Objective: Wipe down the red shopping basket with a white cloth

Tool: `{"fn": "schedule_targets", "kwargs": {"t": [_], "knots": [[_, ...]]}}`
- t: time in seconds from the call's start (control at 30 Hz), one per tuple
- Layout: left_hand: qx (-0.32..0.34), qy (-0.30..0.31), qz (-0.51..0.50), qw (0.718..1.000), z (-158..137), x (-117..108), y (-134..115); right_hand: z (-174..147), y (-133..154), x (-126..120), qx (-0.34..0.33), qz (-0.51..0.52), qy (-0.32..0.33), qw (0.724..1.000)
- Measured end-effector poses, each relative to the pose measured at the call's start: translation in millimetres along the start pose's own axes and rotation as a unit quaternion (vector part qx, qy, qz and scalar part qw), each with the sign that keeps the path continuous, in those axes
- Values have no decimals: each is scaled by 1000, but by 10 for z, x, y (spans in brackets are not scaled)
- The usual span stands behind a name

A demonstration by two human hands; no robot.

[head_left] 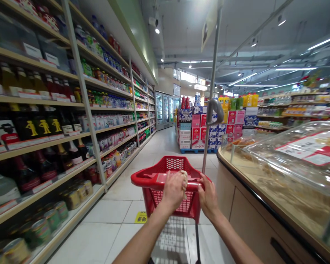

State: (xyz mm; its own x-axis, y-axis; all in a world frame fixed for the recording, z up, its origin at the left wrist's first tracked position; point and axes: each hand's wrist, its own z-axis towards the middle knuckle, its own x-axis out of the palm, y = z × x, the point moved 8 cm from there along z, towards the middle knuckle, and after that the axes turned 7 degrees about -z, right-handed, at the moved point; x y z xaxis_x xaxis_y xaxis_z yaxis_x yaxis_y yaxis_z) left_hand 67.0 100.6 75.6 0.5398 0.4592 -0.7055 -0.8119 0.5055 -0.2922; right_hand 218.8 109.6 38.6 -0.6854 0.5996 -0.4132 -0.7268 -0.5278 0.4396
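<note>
A red plastic shopping cart with a perforated basket stands right in front of me. My left hand is closed around a crumpled beige cloth and rests on the middle of the cart's handle bar. Part of the cloth shows beyond my fingers and hangs below the bar. My right hand grips the right end of the handle, its fingers bent over the rim. The inside of the basket is mostly hidden behind the bar and my hands.
Shelves of bottles and cans line the left side. A glass-topped food counter stands close on the right. A metal pole rises just beyond the cart. Stacked boxes sit on a blue pallet ahead. A yellow sticker marks the tiled floor.
</note>
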Motion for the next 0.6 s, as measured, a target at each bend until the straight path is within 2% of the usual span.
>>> {"fn": "schedule_targets", "kwargs": {"t": [0.07,0.1,0.2,0.27,0.3,0.4,0.47,0.53,0.6], "knots": [[35,12,-15,999,7,49,-135,-5,-32,-15,-10,8,17,1000],[23,10,-11,1000,5,14,-86,-6,-51,-26,-9,12,25,1000],[-91,-27,27,995,-33,-235,327,-12,-83,-70,16,9,28,999],[-133,-43,38,989,-58,-310,451,-20,-62,-80,33,7,21,999],[-119,-38,31,992,-52,-273,392,-24,-45,-77,36,7,17,999],[-1,-1,-21,1000,-8,-13,-62,-33,-13,-43,20,18,20,999],[49,16,-42,998,2,78,-241,-34,-36,-30,10,26,26,999],[23,11,-31,999,5,3,-110,-32,-69,-32,9,27,26,999],[-64,-20,4,998,-13,-190,227,-33,-68,-37,12,16,19,1000]]}}
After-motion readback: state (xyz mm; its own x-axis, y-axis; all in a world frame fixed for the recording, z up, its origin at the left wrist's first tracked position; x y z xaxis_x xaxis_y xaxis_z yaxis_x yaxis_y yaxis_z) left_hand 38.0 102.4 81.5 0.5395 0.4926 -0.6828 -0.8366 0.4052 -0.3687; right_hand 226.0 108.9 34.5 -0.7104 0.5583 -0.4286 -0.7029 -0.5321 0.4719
